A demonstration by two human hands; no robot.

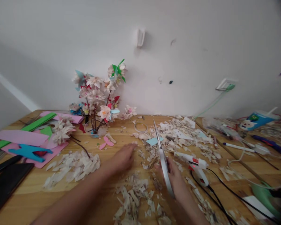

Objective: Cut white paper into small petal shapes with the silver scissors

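Observation:
In my right hand [174,175] is a pair of scissors [163,162] with pale handles, its blades pointing up and away from me over the scraps. My left hand [123,157] reaches low over the wooden table, beside a scatter of pale petal scraps [152,153]; its fingers are blurred, so whether they hold anything does not show. Just beyond the scissors lies a light blue paper piece [152,141]. A roll of clear tape [140,127] rests farther back. Pink paper petals [106,142] lie to the left of my left hand.
Paper flowers on twigs [96,97] stand at the back left. Coloured paper [21,137] and a dark flat object [10,178] lie left. A white glue gun [195,164] with black cable sits right of the scissors. Petal piles [133,200] spread in front.

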